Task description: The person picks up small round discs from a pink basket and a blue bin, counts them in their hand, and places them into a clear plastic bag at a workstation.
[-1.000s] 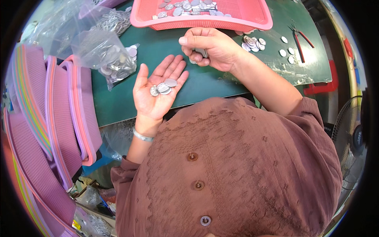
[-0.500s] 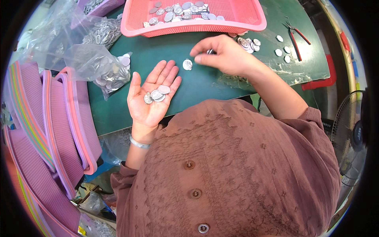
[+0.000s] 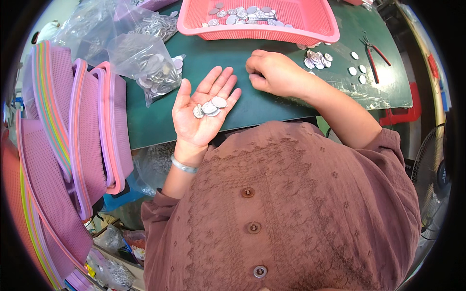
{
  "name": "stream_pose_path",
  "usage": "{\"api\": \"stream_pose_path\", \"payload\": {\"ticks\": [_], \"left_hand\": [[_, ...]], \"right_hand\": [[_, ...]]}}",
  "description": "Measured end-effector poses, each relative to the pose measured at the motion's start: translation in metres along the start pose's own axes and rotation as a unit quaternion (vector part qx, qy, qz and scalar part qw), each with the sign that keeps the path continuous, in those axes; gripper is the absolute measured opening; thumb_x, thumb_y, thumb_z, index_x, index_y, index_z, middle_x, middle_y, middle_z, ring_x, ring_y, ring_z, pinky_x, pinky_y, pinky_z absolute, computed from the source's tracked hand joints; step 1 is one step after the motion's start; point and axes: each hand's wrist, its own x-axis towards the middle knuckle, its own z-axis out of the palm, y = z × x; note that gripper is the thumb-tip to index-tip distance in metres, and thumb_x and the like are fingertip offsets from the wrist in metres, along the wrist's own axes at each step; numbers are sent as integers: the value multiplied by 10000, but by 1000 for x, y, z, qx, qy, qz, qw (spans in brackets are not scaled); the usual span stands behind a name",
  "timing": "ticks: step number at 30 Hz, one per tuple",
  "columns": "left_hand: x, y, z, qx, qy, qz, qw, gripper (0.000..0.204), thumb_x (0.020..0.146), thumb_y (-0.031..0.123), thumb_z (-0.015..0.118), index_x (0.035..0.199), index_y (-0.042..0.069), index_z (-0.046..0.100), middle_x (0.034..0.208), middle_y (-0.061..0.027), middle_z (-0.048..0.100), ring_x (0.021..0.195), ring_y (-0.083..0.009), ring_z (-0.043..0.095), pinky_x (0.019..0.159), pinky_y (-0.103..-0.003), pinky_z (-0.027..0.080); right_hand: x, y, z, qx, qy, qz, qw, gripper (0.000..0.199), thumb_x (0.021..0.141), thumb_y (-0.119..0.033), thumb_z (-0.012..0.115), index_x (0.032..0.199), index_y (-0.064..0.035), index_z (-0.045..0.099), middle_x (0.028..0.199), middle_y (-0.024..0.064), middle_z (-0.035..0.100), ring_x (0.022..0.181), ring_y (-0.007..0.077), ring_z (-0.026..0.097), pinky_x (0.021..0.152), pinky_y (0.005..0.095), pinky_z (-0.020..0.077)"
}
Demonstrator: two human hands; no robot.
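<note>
Silver discs [image 3: 208,107] lying in small heap on upturned palm of left hand [image 3: 201,109], fingers spread wide and flat, cupping rather than gripping. Wearing silver bangle [image 3: 183,165] at left wrist. Resting right hand [image 3: 274,72] knuckles-up on green mat [image 3: 233,104], fingers curled under; cannot tell whether anything pinched beneath. Lying just right of right hand: loose cluster of similar discs [image 3: 318,58], with several single discs [image 3: 358,70] spaced apart further right. Lying beyond those, near mat's right end: red-handled pliers [image 3: 376,56]. Sitting at mat's far edge: pink basket [image 3: 310,22], holding scattering of discs along its far wall. Slumping at mat's left: clear plastic bag [image 3: 145,70] of discs, touching mat. Leaning stacked on edge at far left: purple and pink baskets [image 3: 92,131].
</note>
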Motion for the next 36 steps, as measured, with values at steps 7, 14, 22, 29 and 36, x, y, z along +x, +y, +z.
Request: {"api": "stream_pose_path", "payload": {"ticks": [7, 14, 22, 29, 36], "left_hand": [[-6, -4, 2, 2, -20, 14, 1000, 654, 898, 366, 449, 1346, -64, 245, 1428, -259, 180, 1345, -353, 161, 1105, -499, 111], [-9, -8, 6, -6, -34, -2, 999, 607, 897, 411, 440, 1347, 25, 310, 1414, -227, 247, 1304, -339, 264, 1079, -488, 195], [-8, -3, -9, -47, -97, -40, 993, 657, 900, 425, 421, 1362, -15, 264, 1374, -252, 304, 1271, -374, 310, 1065, -484, 220], [-7, -8, 7, 28, -8, -8, 1000, 602, 906, 469, 389, 1317, 30, 361, 1350, -198, 367, 1236, -294, 371, 1048, -461, 255], [-1, -5, 0, 29, 17, -14, 999, 611, 905, 475, 393, 1306, 14, 379, 1234, -169, 483, 1142, -277, 444, 996, -415, 315]], "right_hand": [[2, -9, -15, 686, 5, 224, 692, 100, 828, -119, 539, 799, -26, 560, 702, 37, 541, 525, 82, 462, 419, 200, 353], [4, -45, -19, 569, -96, 170, 799, 163, 769, -101, 649, 883, 12, 617, 784, 57, 608, 638, 130, 556, 560, 237, 451], [9, -56, -8, 339, -107, 11, 935, 111, 733, -64, 669, 760, 11, 591, 849, 91, 646, 758, 149, 587, 689, 300, 466], [16, -60, -20, 641, -89, 188, 739, 175, 725, -17, 537, 897, 0, 565, 762, 119, 640, 577, 80, 568, 428, 177, 378], [24, -59, -5, 377, -133, 27, 916, 166, 749, -106, 630, 882, -7, 617, 684, 26, 567, 604, 93, 514, 547, 239, 412]]}}
